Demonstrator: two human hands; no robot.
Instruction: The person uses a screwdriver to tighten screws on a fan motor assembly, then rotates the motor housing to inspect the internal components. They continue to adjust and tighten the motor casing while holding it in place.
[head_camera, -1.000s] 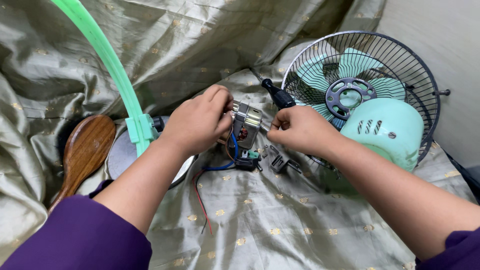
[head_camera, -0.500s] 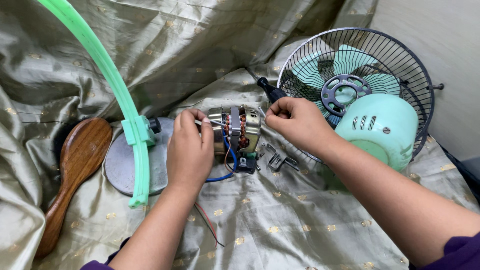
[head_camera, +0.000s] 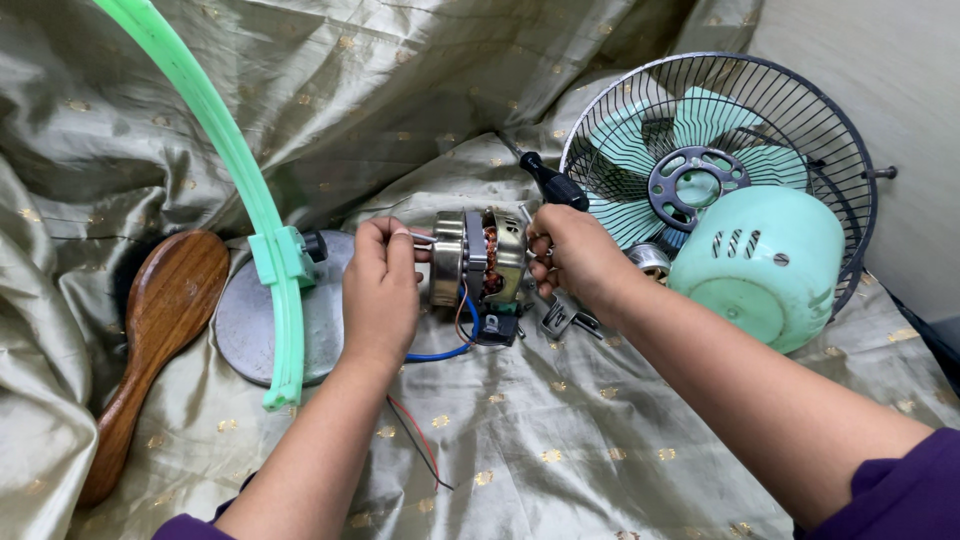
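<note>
A small metal fan motor (head_camera: 478, 260) with copper windings showing is held between both hands above the cloth. My left hand (head_camera: 383, 290) grips its left end by the shaft. My right hand (head_camera: 572, 258) holds its right end, together with a black-handled screwdriver (head_camera: 552, 183) that sticks up behind the fingers. Blue, red and black wires (head_camera: 437, 352) and a small black part hang from the motor's underside.
A pale green motor cover (head_camera: 765, 268) leans on a wire fan guard (head_camera: 838, 160) with green blades at the right. A round grey base (head_camera: 245, 320), a green plastic ring (head_camera: 225, 170) and a wooden brush (head_camera: 150, 345) lie left. Small metal parts (head_camera: 560, 320) lie under my right hand. Olive cloth covers everything.
The motor has been turned from upright to lying sideways between the hands. My left hand shifted from on top of it to its left end.
</note>
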